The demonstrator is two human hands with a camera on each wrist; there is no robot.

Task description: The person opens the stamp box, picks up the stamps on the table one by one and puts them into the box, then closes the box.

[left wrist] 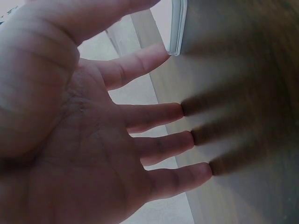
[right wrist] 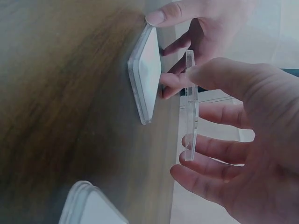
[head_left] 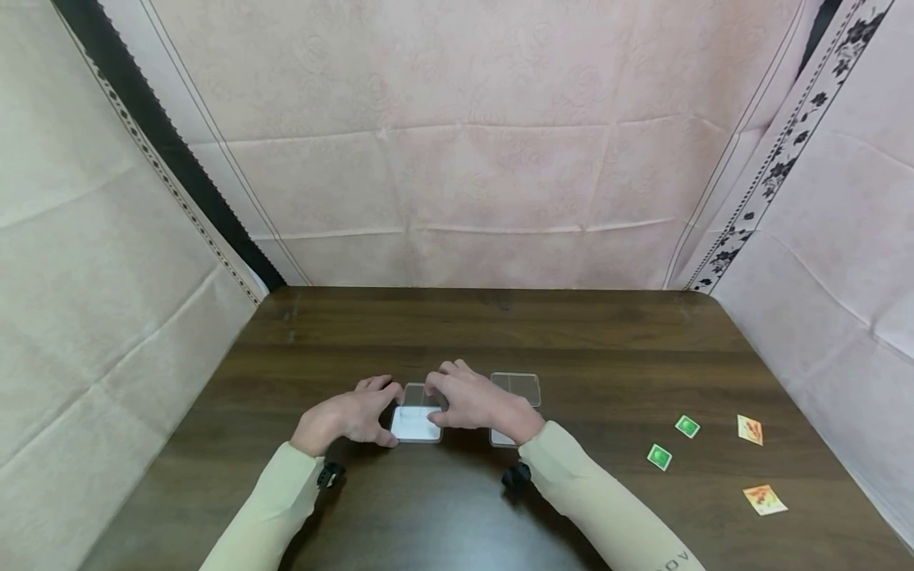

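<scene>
On the table, a flat white slab with a clear rim point(head_left: 416, 425) lies in front of my left hand point(head_left: 350, 416). My left thumb and index finger hold its left edge, while the other fingers point(left wrist: 161, 144) stretch out with their tips down at the tabletop. My right hand point(head_left: 474, 400) grips a thin clear plastic plate point(right wrist: 190, 112) between thumb and fingers, level and close beside the white slab point(right wrist: 152, 70). A second clear panel point(head_left: 524, 387) shows behind my right hand. A second white slab point(head_left: 502, 438) is partly hidden under the right wrist.
Off to the right lie two small green squares point(head_left: 688, 426) point(head_left: 660, 457) and two orange picture cards point(head_left: 750, 429) point(head_left: 765, 500). Pale cloth hangings point(head_left: 464, 182) rise behind the dark wooden table point(head_left: 443, 325) and along both sides.
</scene>
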